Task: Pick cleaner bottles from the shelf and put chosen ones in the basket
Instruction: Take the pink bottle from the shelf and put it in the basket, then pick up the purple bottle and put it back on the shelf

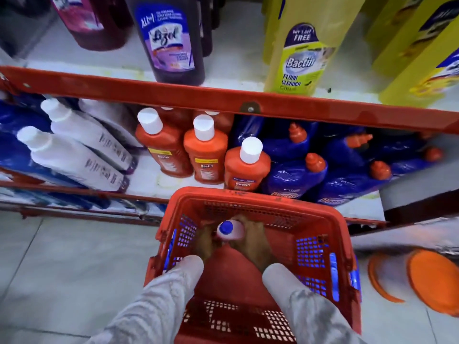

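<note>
A red plastic basket [253,197] stands on the floor in front of the shelves. Both my hands reach down inside it. My left hand [204,240] and my right hand [255,240] hold a white bottle with a blue cap [229,229] between them, upright near the basket's bottom. Grey sleeves cover both forearms. On the lower shelf behind the basket stand orange Bactin bottles with white caps [206,155], blue bottles with orange caps [295,175] and white bottles [74,145]. The upper shelf carries a purple Lizol bottle [171,45] and yellow Bactin floor cleaner [300,58].
A red shelf edge [223,98] runs across above the lower shelf. Two orange round lids [432,279] lie on the tiled floor at the right. Pale floor tiles [62,269] spread to the left of the basket.
</note>
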### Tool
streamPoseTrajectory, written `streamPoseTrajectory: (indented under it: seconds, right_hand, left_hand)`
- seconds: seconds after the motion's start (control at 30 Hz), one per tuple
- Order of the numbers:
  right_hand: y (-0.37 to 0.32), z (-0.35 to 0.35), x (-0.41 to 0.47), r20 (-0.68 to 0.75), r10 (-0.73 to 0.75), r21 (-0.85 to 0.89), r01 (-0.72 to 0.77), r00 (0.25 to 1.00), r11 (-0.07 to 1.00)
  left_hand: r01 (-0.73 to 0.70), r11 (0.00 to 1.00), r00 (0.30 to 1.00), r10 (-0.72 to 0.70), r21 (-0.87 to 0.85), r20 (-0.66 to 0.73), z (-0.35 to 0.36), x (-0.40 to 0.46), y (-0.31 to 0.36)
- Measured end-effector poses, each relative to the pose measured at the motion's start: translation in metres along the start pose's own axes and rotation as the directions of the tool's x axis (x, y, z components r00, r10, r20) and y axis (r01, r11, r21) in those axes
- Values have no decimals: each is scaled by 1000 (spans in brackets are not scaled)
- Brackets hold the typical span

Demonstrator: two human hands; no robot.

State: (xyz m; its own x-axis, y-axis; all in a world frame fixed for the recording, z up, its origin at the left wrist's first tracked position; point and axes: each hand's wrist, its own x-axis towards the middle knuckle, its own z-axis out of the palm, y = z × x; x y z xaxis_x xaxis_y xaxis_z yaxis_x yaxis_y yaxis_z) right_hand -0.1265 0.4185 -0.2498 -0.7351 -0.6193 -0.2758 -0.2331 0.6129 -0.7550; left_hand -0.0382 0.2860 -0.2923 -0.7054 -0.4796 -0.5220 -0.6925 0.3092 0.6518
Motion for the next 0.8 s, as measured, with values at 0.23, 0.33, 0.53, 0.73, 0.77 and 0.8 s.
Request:
streamPoseTrajectory:
  seconds: [0.23,0.33,0.53,0.73,0.77,0.8]
  right_hand:
    - [-18,-14,12,112,31,-93,-20,993,995]
    - [-39,-34,8,97,-11,-233,34,995,972]
    - [-132,-91,-5,-222,-340,-391,236,914,890]
    - [-235,-121,4,-488,-676,-547,410,552,730]
    - [-249,-124,9,-516,-701,-565,419,493,711]
    - [-263,-126,15,-541,-711,-574,421,450,702]
  left_hand:
    - [-53,998,996,56,42,-71,-21,-9,14]
    - [-202,967,976,212,157,-49,-57,-31,27]
    - [-435,703,668,671,563,-321,-157,-76,80]
    - [-364,608,309,794,706,-524,-253,-75,133]
    - [-346,609,287,793,713,-538,-265,-72,137]
    - [-325,614,279,789,720,-547,-274,-68,140]
